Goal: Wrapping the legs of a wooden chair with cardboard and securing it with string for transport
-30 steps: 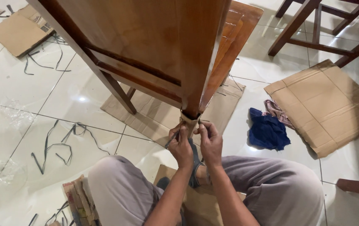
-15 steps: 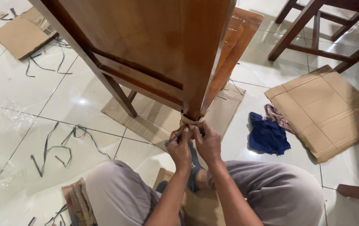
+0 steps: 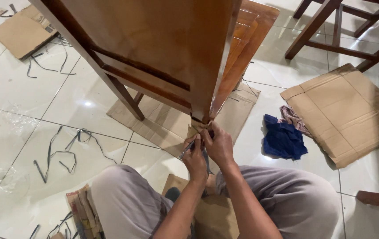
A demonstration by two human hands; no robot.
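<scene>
- Head view: your left hand (image 3: 195, 158) and right hand (image 3: 218, 144) are pressed together at the foot of the wooden table leg (image 3: 207, 95), which rises straight ahead of your knuckles.
- The brown paper wrap (image 3: 199, 126) circles the bottom of that leg, just beyond your fingertips; your right hand is pinched on its edge, thumb and fingers closed on the paper.
- Your left hand is curled around a thin dark tool (image 3: 185, 150), its tip slanting out to the left of your fist. It is too small to tell what kind of tool it is.
- Under both hands and the leg lies a flat cardboard sheet (image 3: 154, 121) on the white tiled floor (image 3: 30, 102).
- Right of your right hand, well apart, a blue cloth (image 3: 282, 138) lies crumpled, touching a pinkish cloth (image 3: 292, 117) and a larger cardboard panel (image 3: 348, 110).
- Left of your left hand, black strap scraps (image 3: 61, 152) are scattered over bare tile; that side has the most open floor.
- Ahead, the tabletop underside and the rail (image 3: 141, 77) overhang your hands, closing off room upward.
- Far right ahead, dark chair legs (image 3: 326, 31) stand on the tile.
- Your knees bracket your forearms closely on both sides.
</scene>
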